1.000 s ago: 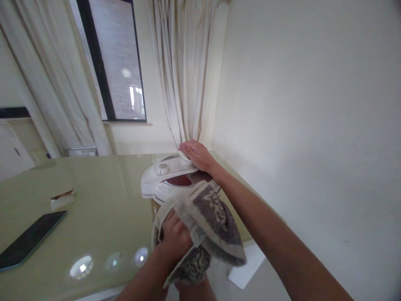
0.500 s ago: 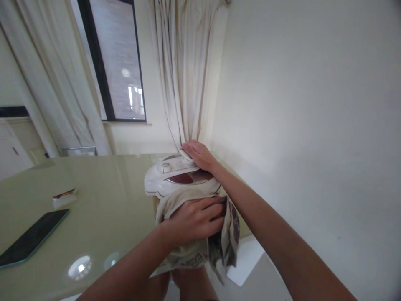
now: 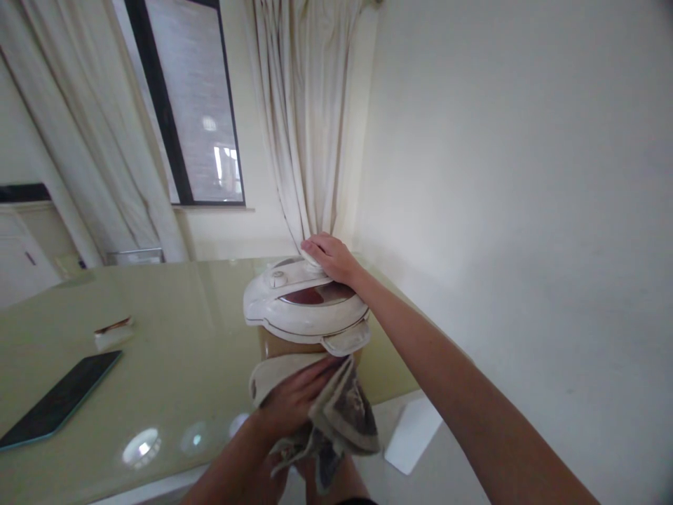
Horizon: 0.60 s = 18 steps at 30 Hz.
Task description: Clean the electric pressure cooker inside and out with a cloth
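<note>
White cooker sits mid-frame at counter edge, R hand clasped over lid knob, L hand clutching cloth that blocks its lower front, w/ dark slab lower L, curtain top ctr.

The cloth partly hides the cooker; the left edge crops the dark slab.

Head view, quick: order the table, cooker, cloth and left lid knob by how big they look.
1. Table
2. Cooker and cloth: unsure, the cloth being nearer the camera and partly covered
3. Left lid knob
</note>
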Available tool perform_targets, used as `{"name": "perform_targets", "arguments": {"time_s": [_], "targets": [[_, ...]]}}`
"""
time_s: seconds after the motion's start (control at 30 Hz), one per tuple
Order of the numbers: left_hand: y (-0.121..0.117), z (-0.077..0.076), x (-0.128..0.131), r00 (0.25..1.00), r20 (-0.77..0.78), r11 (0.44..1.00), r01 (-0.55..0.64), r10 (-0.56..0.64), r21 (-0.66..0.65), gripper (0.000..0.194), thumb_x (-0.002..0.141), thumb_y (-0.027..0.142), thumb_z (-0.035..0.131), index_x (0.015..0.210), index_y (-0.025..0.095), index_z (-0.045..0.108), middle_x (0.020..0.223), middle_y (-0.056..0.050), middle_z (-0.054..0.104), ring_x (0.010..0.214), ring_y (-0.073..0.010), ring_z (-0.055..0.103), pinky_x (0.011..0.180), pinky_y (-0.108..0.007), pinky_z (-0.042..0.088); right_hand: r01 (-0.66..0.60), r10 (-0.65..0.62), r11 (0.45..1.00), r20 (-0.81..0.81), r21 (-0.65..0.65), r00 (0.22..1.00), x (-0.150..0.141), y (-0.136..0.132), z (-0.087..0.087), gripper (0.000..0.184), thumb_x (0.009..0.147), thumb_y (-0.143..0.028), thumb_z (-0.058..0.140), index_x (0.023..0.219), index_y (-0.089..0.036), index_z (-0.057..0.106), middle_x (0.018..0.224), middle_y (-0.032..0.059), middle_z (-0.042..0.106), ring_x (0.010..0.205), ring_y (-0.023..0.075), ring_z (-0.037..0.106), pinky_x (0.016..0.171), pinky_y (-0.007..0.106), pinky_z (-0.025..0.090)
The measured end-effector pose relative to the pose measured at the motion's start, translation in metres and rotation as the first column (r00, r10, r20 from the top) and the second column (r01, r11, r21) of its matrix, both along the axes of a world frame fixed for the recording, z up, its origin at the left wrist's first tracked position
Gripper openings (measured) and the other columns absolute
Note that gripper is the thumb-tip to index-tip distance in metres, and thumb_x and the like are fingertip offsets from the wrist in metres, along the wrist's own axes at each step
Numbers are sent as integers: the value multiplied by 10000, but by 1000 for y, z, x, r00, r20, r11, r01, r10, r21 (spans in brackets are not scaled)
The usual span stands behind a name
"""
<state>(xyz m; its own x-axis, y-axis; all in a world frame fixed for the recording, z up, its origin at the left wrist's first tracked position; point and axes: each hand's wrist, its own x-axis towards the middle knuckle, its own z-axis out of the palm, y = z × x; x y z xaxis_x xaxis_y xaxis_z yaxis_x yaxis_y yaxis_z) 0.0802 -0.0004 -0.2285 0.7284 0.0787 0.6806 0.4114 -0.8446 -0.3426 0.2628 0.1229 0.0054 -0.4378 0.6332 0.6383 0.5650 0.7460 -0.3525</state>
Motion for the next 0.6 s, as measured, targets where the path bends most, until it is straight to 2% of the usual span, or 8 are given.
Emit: {"name": "perform_targets", "arguments": {"time_s": [0.03, 0.13, 0.23, 0.33, 0.4, 0.5, 0.53, 0.6], "targets": [[-2, 7, 17, 995, -89, 994, 53, -44, 100, 387, 1008, 224, 557, 1373, 135, 648, 1453, -169, 668, 1413, -252, 583, 1226, -358, 445, -4, 4, 1000, 2, 1, 1000, 1, 0, 0, 599, 1070, -683, 346, 867, -206, 644, 825, 3, 535, 870, 172, 557, 847, 297, 378], [-6, 17, 56, 980, -191, 971, -5, 53, 239, 299, 1002, 172, 537, 1259, 118, 681, 1363, -165, 717, 1343, -239, 634, 1249, -349, 406, -8, 8, 1000, 4, -1, 1000, 2, -1, 0, 602, 1069, -688, 336, 865, -208, 638, 826, 3, 541, 874, 171, 557, 852, 295, 384], [-7, 10, 58, 981, -196, 971, 40, 7, 235, 258, 1004, 159, 534, 1188, 153, 714, 1137, -108, 791, 1121, -194, 731, 1172, -273, 464, -14, 14, 1000, 2, 4, 1000, 3, -1, 0, 610, 1075, -680, 322, 840, -209, 630, 823, 6, 556, 876, 174, 562, 849, 298, 391], [-8, 4, 18, 975, -187, 979, 145, -117, 145, 287, 1013, 143, 525, 1228, 158, 714, 1128, -81, 804, 1164, -171, 713, 1158, -247, 461, -9, 9, 1000, 19, 18, 1000, 2, -3, 1, 610, 1095, -644, 291, 830, -214, 633, 822, 18, 590, 897, 182, 571, 864, 305, 396], [-9, 4, -19, 987, -132, 993, 104, -95, 62, 352, 1021, 153, 514, 1334, 181, 673, 1275, -88, 774, 1314, -184, 645, 1162, -278, 459, 16, -17, 999, 36, 28, 999, 1, -4, 1, 591, 1109, -603, 287, 828, -215, 633, 829, 27, 609, 901, 187, 575, 865, 309, 397], [-8, 7, -65, 972, 181, 983, -129, 151, -128, 391, 977, 145, 550, 1325, 268, 679, 1315, -72, 758, 1326, -237, 641, 1144, -374, 483, 87, -90, 995, 55, 53, 994, 0, -7, 3, 512, 1115, -531, 334, 856, -211, 639, 857, 40, 626, 884, 195, 583, 846, 315, 397], [-7, 8, -76, 916, 297, 946, -194, 270, -261, 378, 952, 172, 574, 1303, 261, 683, 1299, -85, 759, 1281, -260, 667, 1109, -401, 512, 112, -116, 991, 59, 70, 991, 0, -8, 4, 473, 1113, -508, 358, 890, -209, 650, 889, 47, 636, 895, 200, 588, 852, 319, 399], [-8, 10, -93, 751, 429, 795, -205, 502, -571, 410, 899, 253, 600, 1303, 213, 656, 1248, -120, 761, 1159, -290, 716, 1013, -435, 572, 152, -161, 980, 61, 129, 985, -1, -14, 8, 381, 1097, -465, 419, 989, -202, 673, 994, 76, 657, 965, 221, 596, 901, 337, 407]]}}
